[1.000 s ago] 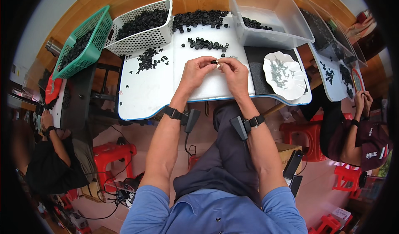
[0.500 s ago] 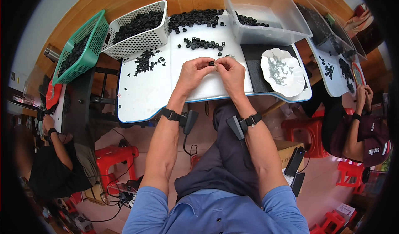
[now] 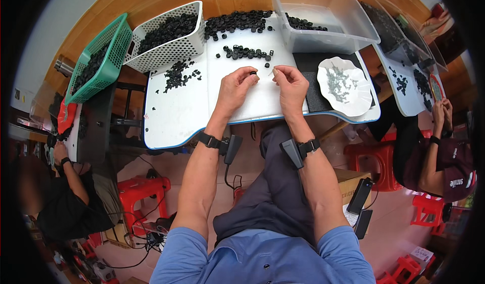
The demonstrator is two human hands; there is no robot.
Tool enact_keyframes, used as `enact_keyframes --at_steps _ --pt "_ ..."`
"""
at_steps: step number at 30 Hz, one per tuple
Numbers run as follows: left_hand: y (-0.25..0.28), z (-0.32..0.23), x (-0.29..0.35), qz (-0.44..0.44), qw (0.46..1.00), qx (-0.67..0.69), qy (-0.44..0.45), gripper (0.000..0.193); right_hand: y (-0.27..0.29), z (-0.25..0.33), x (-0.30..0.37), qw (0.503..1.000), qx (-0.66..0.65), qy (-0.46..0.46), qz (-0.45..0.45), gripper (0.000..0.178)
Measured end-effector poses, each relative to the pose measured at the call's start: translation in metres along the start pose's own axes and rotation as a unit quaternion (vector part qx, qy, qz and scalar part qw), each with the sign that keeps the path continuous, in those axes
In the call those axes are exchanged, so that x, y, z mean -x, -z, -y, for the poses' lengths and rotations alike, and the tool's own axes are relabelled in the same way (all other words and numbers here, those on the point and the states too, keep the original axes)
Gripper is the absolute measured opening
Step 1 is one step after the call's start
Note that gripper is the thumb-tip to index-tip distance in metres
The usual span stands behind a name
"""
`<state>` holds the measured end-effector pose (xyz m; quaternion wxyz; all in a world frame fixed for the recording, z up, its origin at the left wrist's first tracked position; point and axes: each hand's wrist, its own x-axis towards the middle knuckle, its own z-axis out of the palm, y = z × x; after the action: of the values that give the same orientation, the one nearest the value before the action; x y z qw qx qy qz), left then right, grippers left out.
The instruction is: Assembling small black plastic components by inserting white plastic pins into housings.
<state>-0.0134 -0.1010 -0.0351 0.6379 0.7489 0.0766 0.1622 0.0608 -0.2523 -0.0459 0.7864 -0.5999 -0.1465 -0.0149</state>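
Note:
My left hand (image 3: 233, 89) is closed in a pinch on a small round black part (image 3: 253, 73), above the white tabletop (image 3: 177, 117). A short distance to its right, my right hand (image 3: 293, 89) pinches a thin, pale sliver (image 3: 270, 73), too small to make out. The two hands are apart. Just beyond them lies a single black piece (image 3: 267, 65), in front of a loose cluster of round black parts (image 3: 242, 53). Right of my right hand, a white scalloped plate (image 3: 359, 102) holds many small grey-green pieces.
A heap of smaller black parts (image 3: 177, 77) lies left. Behind stand a white basket (image 3: 189, 44), a green basket (image 3: 113, 57) and a clear plastic bin (image 3: 328, 41). A black mat (image 3: 313, 89) lies partly under the plate. Co-workers sit at both sides, by red stools (image 3: 144, 193).
My hands have drawn apart, the right one moving right and the left slightly left with the black part. A black piece now shows on the table beyond them.

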Motion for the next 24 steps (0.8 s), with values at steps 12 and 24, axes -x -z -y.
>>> enact_keyframes --at_steps 12,24 --pt "0.002 0.001 0.000 0.011 0.998 0.063 0.019 0.027 -0.005 -0.003 0.003 0.991 0.091 -0.001 0.095 0.008" --pt "0.008 -0.001 -0.001 0.031 0.998 0.035 0.033 0.028 -0.007 0.003 0.005 0.987 0.135 0.031 0.084 0.007"
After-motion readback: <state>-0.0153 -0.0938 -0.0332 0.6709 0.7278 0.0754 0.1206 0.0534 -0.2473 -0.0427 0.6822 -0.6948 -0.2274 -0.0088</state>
